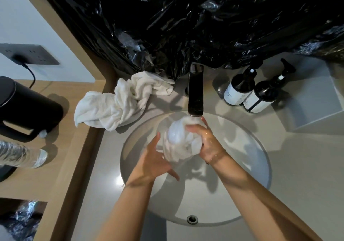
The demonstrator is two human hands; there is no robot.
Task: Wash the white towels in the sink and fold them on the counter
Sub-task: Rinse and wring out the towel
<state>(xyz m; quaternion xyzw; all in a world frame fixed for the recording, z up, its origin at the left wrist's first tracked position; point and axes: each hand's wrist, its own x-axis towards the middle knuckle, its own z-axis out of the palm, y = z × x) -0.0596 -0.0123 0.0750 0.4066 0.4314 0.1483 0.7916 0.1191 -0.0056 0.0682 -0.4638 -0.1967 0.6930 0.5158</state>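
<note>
A bunched, wet white towel (176, 140) hangs over the round sink (247, 190), directly under the dark faucet (195, 94), where water runs onto it. My right hand (206, 140) grips the towel's right side with curled fingers. My left hand (156, 163) lies against its lower left with fingers straight and spread, pressing the cloth. A second white towel (113, 103) sits crumpled on the counter at the sink's back left, partly over the rim.
Two dark pump bottles (251, 90) stand right of the faucet beside a grey box (316, 99). Black plastic sheeting (186, 21) covers the wall behind. On the wooden ledge at left are a black kettle (26, 107) and a plastic water bottle (20, 155).
</note>
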